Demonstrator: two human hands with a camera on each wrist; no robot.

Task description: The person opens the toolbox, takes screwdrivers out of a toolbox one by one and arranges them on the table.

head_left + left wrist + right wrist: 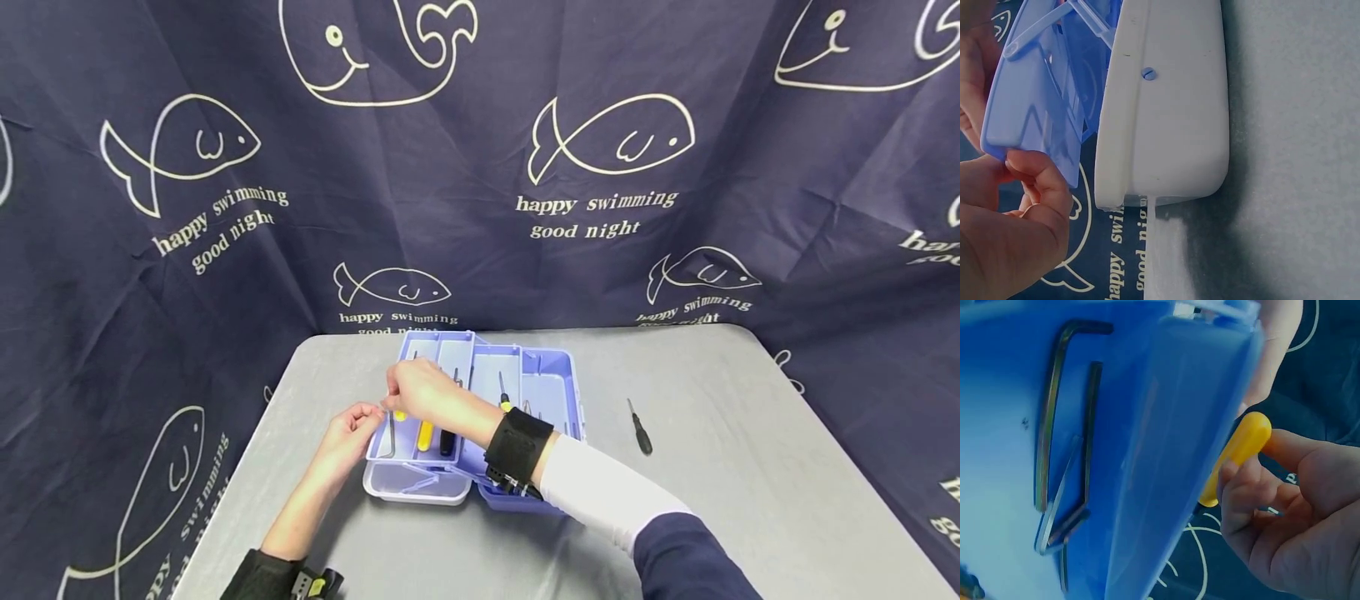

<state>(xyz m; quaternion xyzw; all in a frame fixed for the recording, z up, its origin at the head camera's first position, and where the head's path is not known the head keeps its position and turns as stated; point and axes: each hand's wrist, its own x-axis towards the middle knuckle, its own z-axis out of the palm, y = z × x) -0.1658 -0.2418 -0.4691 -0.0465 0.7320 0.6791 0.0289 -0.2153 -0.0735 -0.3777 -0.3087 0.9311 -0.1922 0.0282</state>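
- Head view: an open toolbox (547, 387) is set on the grey table (750, 500), toward the far side, with a dark fish-print curtain (480, 208) hung behind.
- The left tray (453, 350) is extended above the white base (416, 490); the right tray (498, 365) is seen between it and the box's right compartment.
- The left tray's left edge is met by the left hand (355, 427); the right hand (417, 387), black-strapped at the wrist, is reached across the box to that same edge, just beside the left.
- In the left tray, a hex key (392, 433) is laid near the left edge, with a black handle (447, 442) farther right.
- A dark screwdriver (641, 435) is left on the table, well apart to the right.
- Left wrist view: the tray's edge is pinched between the left thumb and forefinger; a slotted screw (1149, 74) is set in the white base's side.
- Right wrist view: a yellow handle (1247, 440) is held between the right thumb and fingers, just beside a tray wall. Its far end is partly hidden.
- Several bent hex keys are laid together inside that wall.
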